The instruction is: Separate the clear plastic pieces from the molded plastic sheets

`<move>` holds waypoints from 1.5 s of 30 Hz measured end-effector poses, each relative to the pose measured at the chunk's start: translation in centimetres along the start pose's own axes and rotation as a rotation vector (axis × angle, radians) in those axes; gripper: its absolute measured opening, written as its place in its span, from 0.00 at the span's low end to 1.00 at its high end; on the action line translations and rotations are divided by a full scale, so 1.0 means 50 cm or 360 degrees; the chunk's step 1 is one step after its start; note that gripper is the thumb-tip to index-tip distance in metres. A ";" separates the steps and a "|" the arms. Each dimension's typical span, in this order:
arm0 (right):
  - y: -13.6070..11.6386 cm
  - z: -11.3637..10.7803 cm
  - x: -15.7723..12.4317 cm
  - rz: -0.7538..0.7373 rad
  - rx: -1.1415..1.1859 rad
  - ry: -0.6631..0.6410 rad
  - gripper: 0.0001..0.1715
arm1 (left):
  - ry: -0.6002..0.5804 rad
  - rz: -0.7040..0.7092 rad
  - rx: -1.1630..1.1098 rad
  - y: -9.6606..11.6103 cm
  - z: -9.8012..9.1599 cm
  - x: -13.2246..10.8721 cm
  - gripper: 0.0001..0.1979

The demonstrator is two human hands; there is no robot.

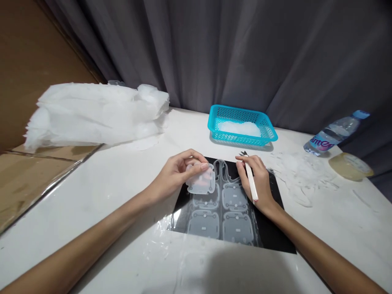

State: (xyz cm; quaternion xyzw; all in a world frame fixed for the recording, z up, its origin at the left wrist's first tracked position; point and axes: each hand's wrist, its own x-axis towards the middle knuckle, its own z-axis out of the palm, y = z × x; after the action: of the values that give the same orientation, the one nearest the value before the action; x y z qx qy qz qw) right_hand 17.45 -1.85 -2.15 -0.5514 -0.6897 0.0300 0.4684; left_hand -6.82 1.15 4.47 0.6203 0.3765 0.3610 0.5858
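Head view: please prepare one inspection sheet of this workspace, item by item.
Surface: white table, black mat on it.
Work things: translucent moulded sheet on the mat; translucent piece held above it.
Clutter: plastic scraps, bottle and tape roll at right; white stack at left; blue basket holding white material at the back.
Hands: left hand pinches the piece; right hand holds a white-handled tool.
Cables: nothing seen.
Surroundings: grey curtain behind, cardboard at left.

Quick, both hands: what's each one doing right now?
Left hand: closed, pinching a translucent plastic piece between thumb and fingers.
Right hand: closed, holding a slim white-handled tool.
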 end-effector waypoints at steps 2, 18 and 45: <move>-0.017 -0.009 -0.003 -0.0082 0.0090 0.0006 0.10 | -0.0019 0.0008 0.0028 0.006 0.008 -0.005 0.10; -0.084 -0.028 -0.019 -0.0136 0.0677 -0.0368 0.05 | -0.0118 -0.0095 0.0005 -0.013 0.017 -0.020 0.12; -0.034 -0.026 0.012 -0.0040 0.0182 0.0119 0.05 | -0.0481 0.0062 0.0795 -0.051 0.012 -0.041 0.24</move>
State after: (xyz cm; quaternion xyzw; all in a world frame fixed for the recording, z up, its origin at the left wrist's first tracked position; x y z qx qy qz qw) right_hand 17.12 -2.65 -0.10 -0.5157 -0.6759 0.0428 0.5248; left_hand -7.33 -0.88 1.89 0.7992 0.3501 0.1717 0.4573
